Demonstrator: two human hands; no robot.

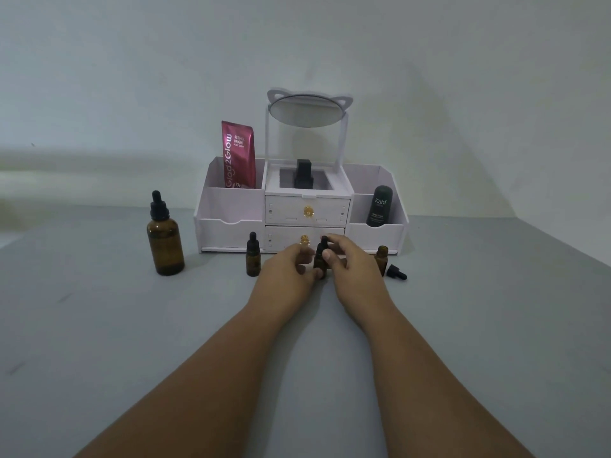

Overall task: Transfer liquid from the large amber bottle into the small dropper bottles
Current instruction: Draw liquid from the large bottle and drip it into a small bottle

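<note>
Gripping the middle small dropper bottle (319, 261) with both your hands, just in front of the white organizer (231, 209).
Your left hand (287, 271) curls round its amber body while your right hand (352, 267) pinches the black dropper cap (324, 241). The large amber bottle (164, 241) stands capped well to your left, with another capped small bottle (253, 259) between.

Your view is dim, flat and cool grey. Broad soft shadows band the pale painted wall (109, 166) beside the white plastic drawer organiser (231, 206). The grey tabletop (99, 325) bows at its edges with wide-angle distortion, and the small amber glass dropper bottle (319, 259) at centre looks smeared and grainy.
</note>
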